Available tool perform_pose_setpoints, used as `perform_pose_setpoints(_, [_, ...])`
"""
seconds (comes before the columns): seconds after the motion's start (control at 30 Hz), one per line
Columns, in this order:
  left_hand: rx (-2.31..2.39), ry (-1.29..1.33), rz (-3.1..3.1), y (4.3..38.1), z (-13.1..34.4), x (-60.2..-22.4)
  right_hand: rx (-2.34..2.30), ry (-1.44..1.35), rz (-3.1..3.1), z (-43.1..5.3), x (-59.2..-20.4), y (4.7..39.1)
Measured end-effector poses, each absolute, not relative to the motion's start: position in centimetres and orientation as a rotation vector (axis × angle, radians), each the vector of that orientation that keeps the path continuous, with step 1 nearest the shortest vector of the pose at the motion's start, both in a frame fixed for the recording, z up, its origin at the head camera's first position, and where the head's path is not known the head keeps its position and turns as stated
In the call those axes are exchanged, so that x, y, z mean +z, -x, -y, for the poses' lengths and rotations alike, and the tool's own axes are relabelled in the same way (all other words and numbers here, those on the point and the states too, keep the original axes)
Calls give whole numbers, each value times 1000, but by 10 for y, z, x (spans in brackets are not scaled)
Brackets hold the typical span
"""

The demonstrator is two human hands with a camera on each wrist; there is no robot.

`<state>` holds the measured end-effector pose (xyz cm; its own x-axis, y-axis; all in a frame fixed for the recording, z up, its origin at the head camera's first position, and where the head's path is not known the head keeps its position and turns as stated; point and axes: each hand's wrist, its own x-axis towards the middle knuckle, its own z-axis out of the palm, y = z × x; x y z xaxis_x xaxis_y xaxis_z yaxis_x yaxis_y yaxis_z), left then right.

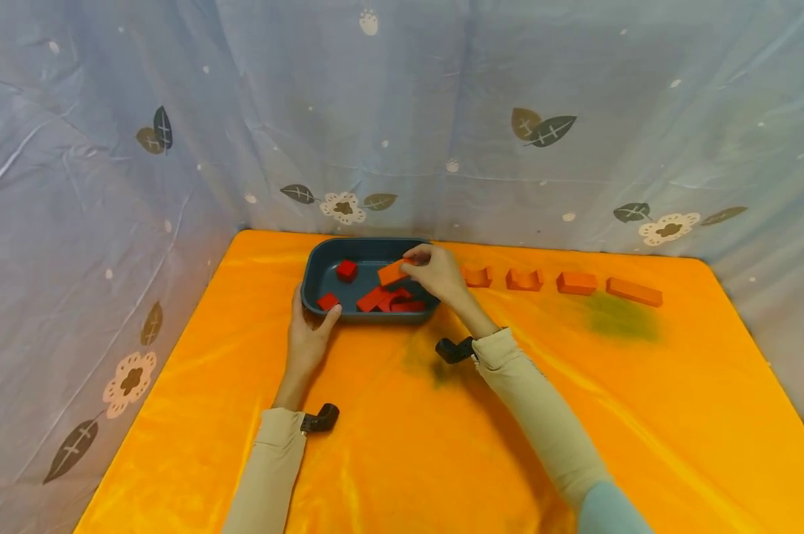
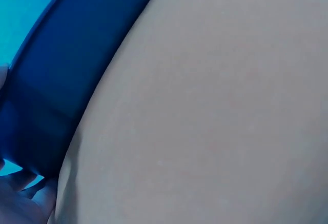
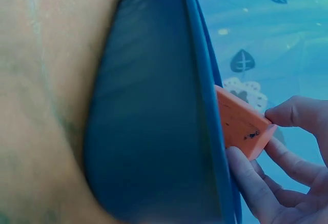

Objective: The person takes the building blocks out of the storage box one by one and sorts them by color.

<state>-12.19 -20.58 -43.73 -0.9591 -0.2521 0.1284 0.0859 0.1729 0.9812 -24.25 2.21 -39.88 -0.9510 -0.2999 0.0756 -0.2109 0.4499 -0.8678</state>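
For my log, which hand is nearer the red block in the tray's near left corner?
Left. The left hand grips the tray beside that red block; the right hand pinches an orange block toward the tray's right end.

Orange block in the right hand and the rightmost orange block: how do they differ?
The held block is in the right hand at the blue tray; the rightmost block lies untouched on the yellow cloth. Fingers partly cover the held block; the rightmost block is uncovered. Both are orange.
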Motion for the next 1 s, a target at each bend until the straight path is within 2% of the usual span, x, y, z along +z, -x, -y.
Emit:
perform_pose_setpoints(0.33, [-1869, -208, 2215, 122, 205, -437, -1697, 334, -2536, -62, -388, 243])
perform_pose_setpoints(0.63, [-1843, -238, 2206, 133, 214, -466, -1811, 159, -2422, -102, -388, 246])
perform_pose_setpoints(1.0, [-1842, -199, 2189, 133, 213, -468, -1851, 71, -2400, -142, -391, 249])
